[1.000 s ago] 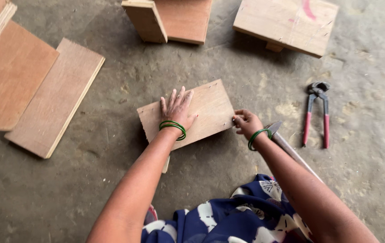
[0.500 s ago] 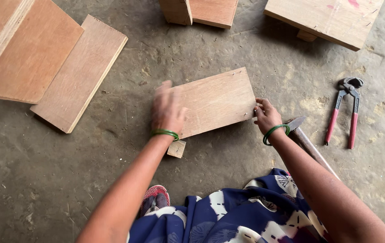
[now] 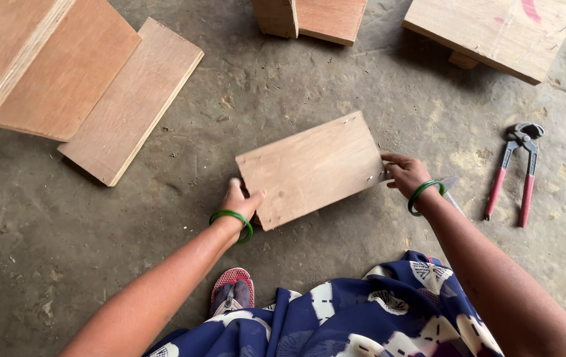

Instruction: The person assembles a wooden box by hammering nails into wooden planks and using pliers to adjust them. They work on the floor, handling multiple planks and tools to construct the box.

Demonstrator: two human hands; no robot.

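A small rectangular plywood board lies tilted on the concrete floor in front of me. My left hand, with a green bangle at the wrist, grips the board's left edge, thumb on top and fingers curled under. My right hand, also with a green bangle, pinches the board's right edge with its fingertips. A pale tool tip pokes out from under my right wrist; the remainder of the tool is hidden by my arm.
Red-handled pincers lie on the floor to the right. Large plywood sheets are stacked at the upper left. A wooden box and a board sit at the top. My sandalled foot is below the board.
My left hand slid from lying flat on top of the board to gripping its left edge. The small block seen under the board's corner is no longer visible. The right hand stayed at the right edge.
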